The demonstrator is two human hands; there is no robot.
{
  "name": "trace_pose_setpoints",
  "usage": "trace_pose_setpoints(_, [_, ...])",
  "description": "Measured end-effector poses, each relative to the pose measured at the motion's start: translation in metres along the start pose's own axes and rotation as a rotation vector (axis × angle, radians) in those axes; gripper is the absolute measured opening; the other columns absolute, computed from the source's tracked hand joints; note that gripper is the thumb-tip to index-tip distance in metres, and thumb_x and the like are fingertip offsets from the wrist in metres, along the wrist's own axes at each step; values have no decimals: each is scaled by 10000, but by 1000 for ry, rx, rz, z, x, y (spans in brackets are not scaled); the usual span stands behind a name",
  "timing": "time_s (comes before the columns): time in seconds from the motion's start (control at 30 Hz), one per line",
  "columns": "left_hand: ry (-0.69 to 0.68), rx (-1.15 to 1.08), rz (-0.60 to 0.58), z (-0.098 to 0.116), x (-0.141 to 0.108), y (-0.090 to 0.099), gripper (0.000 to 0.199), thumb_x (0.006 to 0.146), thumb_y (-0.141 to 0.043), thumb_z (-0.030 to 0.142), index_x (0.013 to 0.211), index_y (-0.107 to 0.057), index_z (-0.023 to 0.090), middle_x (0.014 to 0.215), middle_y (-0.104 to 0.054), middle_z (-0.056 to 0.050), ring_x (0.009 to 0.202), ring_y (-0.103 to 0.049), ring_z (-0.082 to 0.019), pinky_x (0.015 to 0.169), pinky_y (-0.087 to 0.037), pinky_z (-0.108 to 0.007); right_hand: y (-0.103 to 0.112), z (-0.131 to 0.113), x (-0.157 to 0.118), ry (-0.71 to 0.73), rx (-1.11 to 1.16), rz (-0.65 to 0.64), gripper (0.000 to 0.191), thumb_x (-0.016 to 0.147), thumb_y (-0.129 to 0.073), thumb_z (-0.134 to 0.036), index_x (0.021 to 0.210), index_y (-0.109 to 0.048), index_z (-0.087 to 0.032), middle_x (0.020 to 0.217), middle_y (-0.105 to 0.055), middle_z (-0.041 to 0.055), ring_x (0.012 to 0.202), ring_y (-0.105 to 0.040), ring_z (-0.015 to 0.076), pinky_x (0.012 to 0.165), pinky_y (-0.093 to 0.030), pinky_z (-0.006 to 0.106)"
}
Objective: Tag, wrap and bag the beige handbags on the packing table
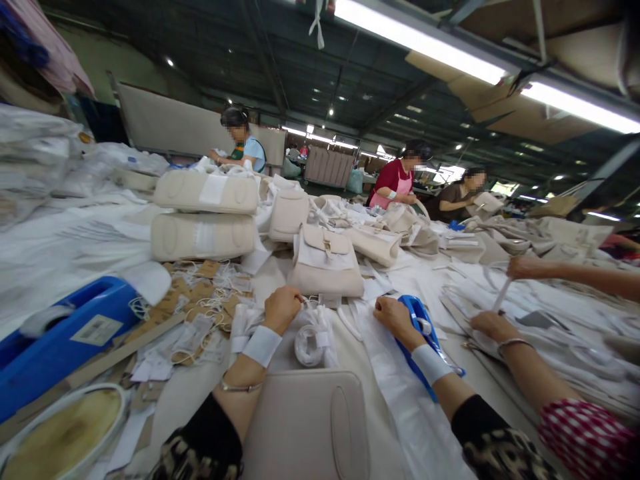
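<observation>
A cream bag [305, 427] lies in front of me, with a coiled clear strap [309, 345] in wrapping just beyond it. My left hand [283, 309] is closed beside the wrapped coil, its fingertips pinched; what they hold, if anything, is too small to name. On the right, my right hand [395, 320] is curled closed over a clear plastic sleeve [395, 387], next to a small blue tape dispenser [417, 333]. Whether it grips the plastic is hidden. Both wrists carry white bands.
Stacked cream bags [203, 237] and a buckled bag [327, 267] stand ahead. Tags with strings [205, 300], a large blue dispenser [95, 330] and a round container [70, 433] lie left. Another person's hands [495, 327] work at right. Several people sit or stand beyond.
</observation>
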State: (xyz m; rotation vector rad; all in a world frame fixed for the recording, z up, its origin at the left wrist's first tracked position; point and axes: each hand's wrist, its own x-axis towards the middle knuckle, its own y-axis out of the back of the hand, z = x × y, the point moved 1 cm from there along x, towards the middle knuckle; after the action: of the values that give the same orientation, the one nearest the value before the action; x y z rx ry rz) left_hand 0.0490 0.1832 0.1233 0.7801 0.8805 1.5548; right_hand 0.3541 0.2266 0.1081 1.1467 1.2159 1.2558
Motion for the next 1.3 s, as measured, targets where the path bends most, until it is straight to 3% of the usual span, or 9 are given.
trace_pose_setpoints(0.47, [9, -19, 63, -1, 0, -2, 281, 804, -524, 185, 910, -780, 235, 993, -762, -100, 948, -693, -247, 804, -490, -307, 10, 26, 2, -33, 421, 106, 171, 917, -629, -306, 870, -631, -142, 886, -655, 12, 819, -627, 150, 762, -524, 331])
trace_pose_setpoints(0.7, [-27, -70, 132, 2, -3, 2, 278, 833, -487, 161, 863, -762, 194, 913, -744, -120, 944, -686, -260, 842, -486, -341, 37, 29, -27, -121, 814, -24, 129, 685, -641, -218, 803, -601, -185, 498, -526, -64, 451, -499, 129, 475, -375, 247])
trace_pose_setpoints(0.83, [-299, -164, 183, 13, -10, 10, 332, 850, -517, 158, 1127, -691, 221, 1128, -688, -76, 1108, -608, -209, 993, -438, -316, 62, 4, -56, -48, 1063, -82, 310, 608, -626, -335, 885, -569, -207, 639, -638, -13, 527, -564, 147, 509, -411, 253])
trace_pose_setpoints(0.97, [-736, -254, 132, 31, -20, 5, 769, 684, -800, 303, 1393, -505, 276, 1432, -509, -60, 1312, -438, -230, 1123, -347, -343, 93, -57, -94, 99, 1218, -84, 345, 583, -644, -335, 896, -574, -210, 780, -658, 7, 608, -560, 135, 562, -427, 249])
trace_pose_setpoints(1.03, [-916, -339, 114, 36, -23, -1, 652, 702, -794, 325, 1317, -587, 252, 1417, -527, -94, 1309, -428, -273, 1129, -332, -417, 111, -90, -118, 228, 1268, -112, 267, 602, -631, -293, 851, -595, -204, 798, -647, 7, 652, -553, 138, 585, -420, 244])
trace_pose_setpoints(1.1, [-999, -400, 114, 37, -22, -6, 284, 786, -707, 268, 1067, -720, 231, 1254, -647, -93, 1213, -502, -267, 1090, -367, -425, 128, -112, -141, 316, 1283, -163, 201, 626, -616, -266, 817, -608, -206, 732, -604, -13, 641, -521, 134, 579, -395, 237])
trace_pose_setpoints(1.13, [-996, -410, 124, 36, -20, -7, 167, 815, -652, 217, 958, -738, 224, 1149, -693, -81, 1141, -542, -248, 1053, -402, -403, 135, -116, -151, 329, 1279, -182, 183, 640, -611, -266, 815, -612, -211, 700, -579, -21, 631, -506, 133, 571, -382, 235])
trace_pose_setpoints(1.2, [-961, -424, 165, 33, -18, -4, 232, 824, -535, 105, 909, -729, 200, 1022, -718, -76, 1031, -578, -223, 972, -458, -367, 142, -107, -167, 303, 1234, -211, 180, 669, -618, -283, 840, -624, -230, 694, -569, -20, 635, -505, 144, 561, -371, 237])
trace_pose_setpoints(1.3, [-895, -469, 262, 29, -17, 4, 397, 757, -415, 4, 981, -704, 159, 992, -700, -98, 1005, -572, -228, 931, -475, -369, 136, -58, -183, 203, 1129, -248, 191, 693, -662, -343, 868, -649, -268, 791, -627, 19, 696, -561, 192, 577, -411, 267])
